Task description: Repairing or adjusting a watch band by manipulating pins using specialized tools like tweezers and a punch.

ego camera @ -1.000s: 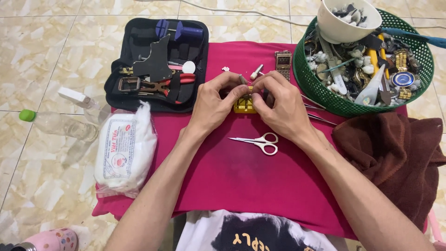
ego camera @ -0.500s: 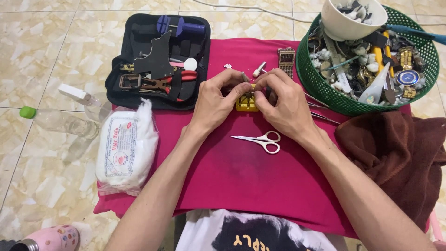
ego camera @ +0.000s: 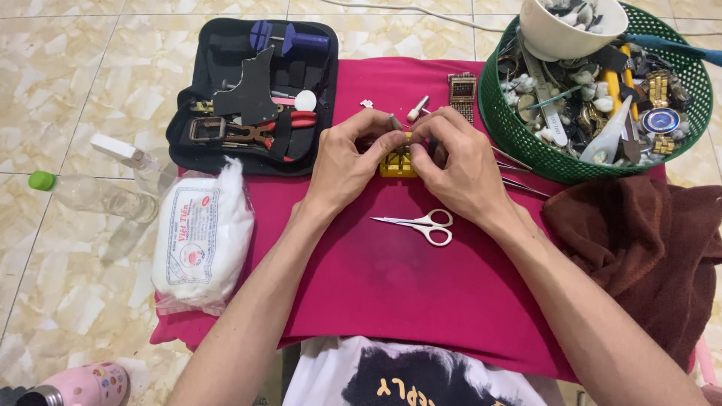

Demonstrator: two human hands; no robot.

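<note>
Both of my hands meet over a small yellow block-shaped holder [ego camera: 396,165] on the magenta cloth [ego camera: 391,278]. My left hand [ego camera: 352,156] pinches a thin dark tool or part at the holder's top left. Against the holder's right side, my right hand [ego camera: 456,167] has its fingers curled around a small item that is mostly hidden. White-handled scissors [ego camera: 423,224] lie just in front of my hands. A metal watch band [ego camera: 462,92] lies behind my right hand.
An open black tool case [ego camera: 252,94] with pliers sits at the back left. A green basket [ego camera: 602,90] of watch parts with a white bowl stands back right. A brown towel [ego camera: 639,240] lies right, a bag of cotton [ego camera: 201,240] and clear bottles [ego camera: 98,195] left.
The view has shifted slightly. My hands stay together on the yellow holder, with only small finger movements.
</note>
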